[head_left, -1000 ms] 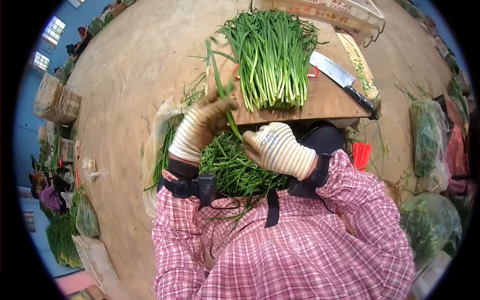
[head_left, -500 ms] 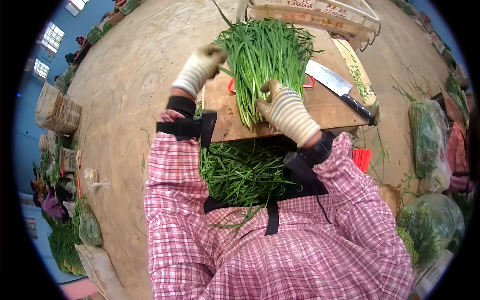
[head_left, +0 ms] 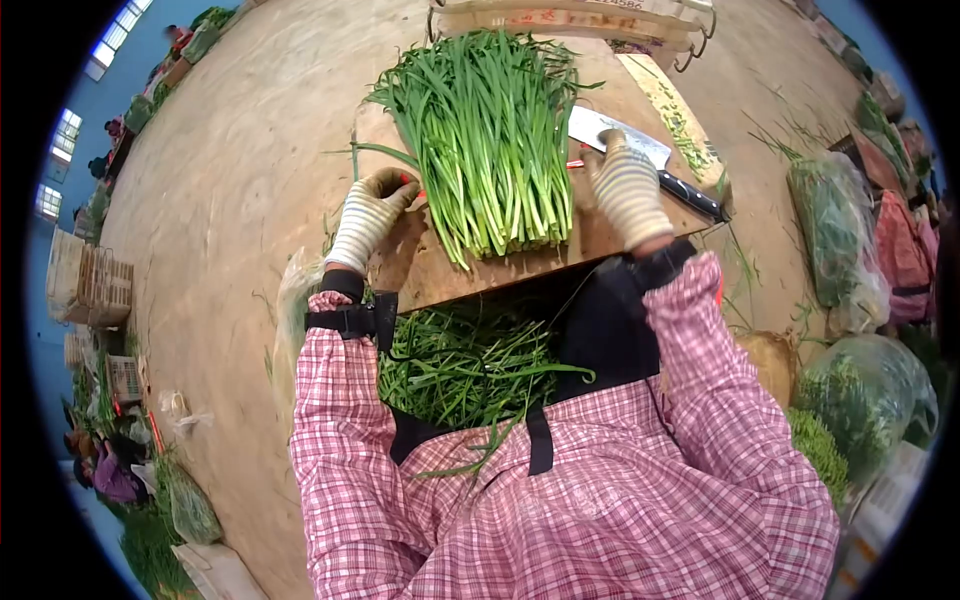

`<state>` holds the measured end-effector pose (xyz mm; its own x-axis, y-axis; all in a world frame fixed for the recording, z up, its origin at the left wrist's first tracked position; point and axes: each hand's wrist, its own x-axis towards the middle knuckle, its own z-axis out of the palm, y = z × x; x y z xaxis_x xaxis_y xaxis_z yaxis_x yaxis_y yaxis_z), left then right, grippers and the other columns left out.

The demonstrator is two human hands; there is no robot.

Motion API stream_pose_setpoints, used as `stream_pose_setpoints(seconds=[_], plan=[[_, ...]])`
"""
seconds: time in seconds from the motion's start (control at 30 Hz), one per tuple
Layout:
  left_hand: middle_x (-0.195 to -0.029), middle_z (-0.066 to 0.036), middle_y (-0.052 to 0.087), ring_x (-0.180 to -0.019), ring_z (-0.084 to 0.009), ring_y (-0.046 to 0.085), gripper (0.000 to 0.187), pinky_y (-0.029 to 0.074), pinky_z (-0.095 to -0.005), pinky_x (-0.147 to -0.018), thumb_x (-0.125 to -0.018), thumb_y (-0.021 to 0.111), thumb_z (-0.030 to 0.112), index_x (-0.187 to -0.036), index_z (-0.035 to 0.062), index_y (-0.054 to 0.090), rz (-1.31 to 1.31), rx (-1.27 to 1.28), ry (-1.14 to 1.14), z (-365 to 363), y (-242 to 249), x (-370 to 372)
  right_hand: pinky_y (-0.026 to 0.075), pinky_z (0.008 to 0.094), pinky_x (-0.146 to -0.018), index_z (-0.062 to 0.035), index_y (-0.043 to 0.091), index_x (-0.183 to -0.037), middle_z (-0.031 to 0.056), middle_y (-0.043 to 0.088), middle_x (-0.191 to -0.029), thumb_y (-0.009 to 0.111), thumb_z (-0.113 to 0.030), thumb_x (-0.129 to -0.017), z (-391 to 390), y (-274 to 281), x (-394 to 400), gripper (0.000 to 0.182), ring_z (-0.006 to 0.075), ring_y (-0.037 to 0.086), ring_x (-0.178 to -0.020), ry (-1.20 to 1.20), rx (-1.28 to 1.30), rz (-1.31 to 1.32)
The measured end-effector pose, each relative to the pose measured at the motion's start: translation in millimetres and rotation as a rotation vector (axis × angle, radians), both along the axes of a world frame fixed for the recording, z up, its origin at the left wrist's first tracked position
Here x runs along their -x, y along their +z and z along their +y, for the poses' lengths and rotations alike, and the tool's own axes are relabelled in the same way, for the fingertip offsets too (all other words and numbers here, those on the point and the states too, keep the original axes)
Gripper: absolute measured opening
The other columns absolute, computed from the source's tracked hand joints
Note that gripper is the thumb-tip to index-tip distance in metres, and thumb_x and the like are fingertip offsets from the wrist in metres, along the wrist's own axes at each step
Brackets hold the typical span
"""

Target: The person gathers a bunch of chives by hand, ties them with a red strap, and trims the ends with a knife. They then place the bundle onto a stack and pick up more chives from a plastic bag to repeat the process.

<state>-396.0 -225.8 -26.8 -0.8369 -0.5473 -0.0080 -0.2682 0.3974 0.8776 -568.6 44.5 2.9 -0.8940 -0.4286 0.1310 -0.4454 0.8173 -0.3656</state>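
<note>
A thick bunch of garlic chives (head_left: 495,150) lies on the wooden board (head_left: 440,275), its pale cut ends toward me. A red tie (head_left: 420,194) passes beneath the bunch, with its ends showing at both sides. My left hand (head_left: 372,218), in a striped knit glove, is closed on the tie's left end. My gloved right hand (head_left: 632,192) is at the right end, fingers pinched together by the tie, partly covering the knife's blade. The black-handled kitchen knife (head_left: 690,195) lies flat right of the bunch. A stray leaf (head_left: 388,152) sticks out left.
Loose green leaves (head_left: 470,365) fill the space between the board and my lap. A plastic crate (head_left: 580,20) stands behind the board. Bagged greens (head_left: 835,235) lie on the floor at the right; stacked crates (head_left: 90,280) stand at the left.
My left hand has come down beside the bunch to the tie's left end. My right hand has left the bunch and moved right to the tie's other end. The view has shifted.
</note>
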Motion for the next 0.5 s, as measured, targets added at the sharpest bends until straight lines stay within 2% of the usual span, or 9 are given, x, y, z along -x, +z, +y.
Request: stream_pose_setpoints(seconds=[0.07, 0.13, 0.17, 0.2, 0.27, 0.3, 0.4, 0.43, 0.5], plan=[[-0.077, 0.002, 0.064, -0.063, -0.0061, 0.053, 0.012, 0.045, -0.0235, -0.056, -0.088, 0.068, 0.014, -0.094, 0.0038, 0.068, 0.039, -0.179, -0.03, 4.9, 14.3, -1.8, 0.051, 0.0435, -0.081, 0.0023, 0.057, -0.112, 0.0237, 0.067, -0.09, 0.052, -0.024, -0.093, -3.3, -21.3, 25.1, 0.034, 0.0377, 0.066, -0.089, 0.019, 0.016, 0.02], [-0.075, 0.003, 0.064, -0.061, -0.0047, 0.051, 0.011, 0.043, -0.022, -0.053, -0.088, 0.069, 0.014, -0.094, 0.0051, 0.07, 0.038, -0.203, -0.065, -0.2, 14.6, -3.5, 0.051, 0.0442, -0.081, 0.0007, 0.063, -0.106, 0.0245, 0.067, -0.09, 0.052, -0.023, -0.092, -11.4, -34.8, 39.8, 0.03, 0.0387, 0.065, -0.09, 0.176, -0.181, 0.049], [-0.074, 0.002, 0.064, -0.06, -0.0047, 0.051, 0.012, 0.043, -0.0218, -0.053, -0.087, 0.069, 0.015, -0.094, 0.0052, 0.071, 0.025, -0.16, -0.05, -1.1, 17.9, -4.1, 0.054, 0.0412, -0.07, 0.0001, 0.067, -0.102, 0.0192, 0.069, -0.084, 0.056, -0.02, -0.092, -12.4, -38.6, 41.4, 0.025, 0.0319, 0.068, -0.077, 0.146, -0.097, 0.138], [-0.073, 0.002, 0.064, -0.06, -0.0047, 0.052, 0.013, 0.043, -0.0217, -0.053, -0.087, 0.07, 0.016, -0.094, 0.0053, 0.072, 0.013, -0.117, -0.036, -1.7, 20.9, -3.0, 0.054, 0.0412, -0.07, 0.0001, 0.067, -0.102, 0.0192, 0.069, -0.084, 0.056, -0.02, -0.092, -12.5, -42.9, 42.6, 0.025, 0.0319, 0.068, -0.077, 0.144, -0.095, 0.14], [-0.073, 0.001, 0.066, -0.059, -0.0045, 0.053, 0.016, 0.043, -0.0205, -0.052, -0.085, 0.072, 0.017, -0.095, 0.0047, 0.073, 0.067, -0.101, -0.066, 2.8, 31.5, 3.2, 0.053, 0.034, -0.057, 0.0017, 0.068, -0.101, 0.0118, 0.068, -0.077, 0.06, -0.015, -0.091, -9.8, -42.6, 37.1, 0.021, 0.0206, 0.066, -0.064, -0.109, 0.861, -0.548], [-0.074, 0.0, 0.067, -0.06, -0.0047, 0.054, 0.017, 0.043, -0.02, -0.052, -0.085, 0.072, 0.018, -0.096, 0.0042, 0.073, 0.099, -0.073, -0.105, 7.1, 35.2, 10.1, 0.05, 0.0274, -0.051, 0.0025, 0.069, -0.102, 0.0069, 0.067, -0.073, 0.061, -0.011, -0.091, -15.1, -44.8, 32.1, 0.02, 0.0121, 0.062, -0.059, -0.087, 1.074, -0.603], [-0.077, -0.003, 0.07, -0.063, -0.0046, 0.058, 0.022, 0.045, -0.0196, -0.053, -0.084, 0.074, 0.02, -0.097, 0.0024, 0.073, 0.21, -0.122, -0.216, 36.8, 46.9, 42.1, 0.051, 0.0308, -0.058, 0.0017, 0.071, -0.097, 0.0085, 0.067, -0.069, 0.062, -0.016, -0.09, -35.4, -46.0, 34.7, 0.021, 0.0155, 0.063, -0.061, 0.033, 1.023, -0.431], [-0.075, -0.002, 0.069, -0.061, -0.0042, 0.057, 0.022, 0.045, -0.0198, -0.052, -0.084, 0.074, 0.021, -0.096, 0.0025, 0.073, 0.219, -0.093, -0.236, 47.8, 50.2, 52.7, 0.052, 0.0332, -0.064, -0.002, 0.072, -0.096, 0.0115, 0.07, -0.075, 0.063, -0.022, -0.088, -40.8, -30.2, 26.6, 0.023, 0.0192, 0.066, -0.066, 0.092, 0.837, -0.144], [-0.073, -0.001, 0.069, -0.059, -0.0038, 0.056, 0.022, 0.044, -0.0203, -0.051, -0.083, 0.075, 0.022, -0.094, 0.0031, 0.073, 0.251, -0.156, -0.27, 64.4, 49.9, 67.5, 0.052, 0.0356, -0.071, -0.0061, 0.073, -0.096, 0.015, 0.07, -0.083, 0.064, -0.029, -0.086, -58.6, -21.1, 27.8, 0.026, 0.0257, 0.068, -0.075, 0.133, 0.736, -0.184]])
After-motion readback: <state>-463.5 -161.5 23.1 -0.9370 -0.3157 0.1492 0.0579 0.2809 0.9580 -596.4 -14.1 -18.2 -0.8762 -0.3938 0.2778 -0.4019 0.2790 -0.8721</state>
